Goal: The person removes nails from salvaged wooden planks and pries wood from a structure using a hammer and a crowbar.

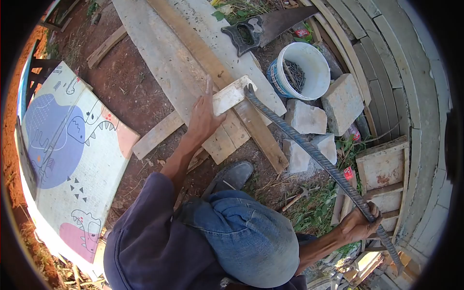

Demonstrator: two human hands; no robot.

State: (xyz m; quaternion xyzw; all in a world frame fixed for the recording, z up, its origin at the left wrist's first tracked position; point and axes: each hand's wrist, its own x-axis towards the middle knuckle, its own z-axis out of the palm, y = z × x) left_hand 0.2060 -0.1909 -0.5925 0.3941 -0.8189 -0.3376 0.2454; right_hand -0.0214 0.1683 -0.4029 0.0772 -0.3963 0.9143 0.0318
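Observation:
My left hand [205, 116] grips the left end of a short pale wooden block [232, 96], the index finger stretched along its far side and the thumb on its near side. The block lies across a long narrow plank [261, 135]. My right hand [360, 224] is wrapped round the lower part of a long ribbed steel bar [309, 149], at the lower right. The bar slants up to the left, and its forked tip is at the right end of the block. Beneath the narrow plank is a wide, worn board [150, 43].
A white bucket [314, 58] of nails stands beyond the block, near a handsaw [266, 29] and several broken concrete blocks [343, 104]. A hammer [294, 199] lies on the ground. At left leans a printed panel [106, 145]; a curved block wall [401, 63] borders the right.

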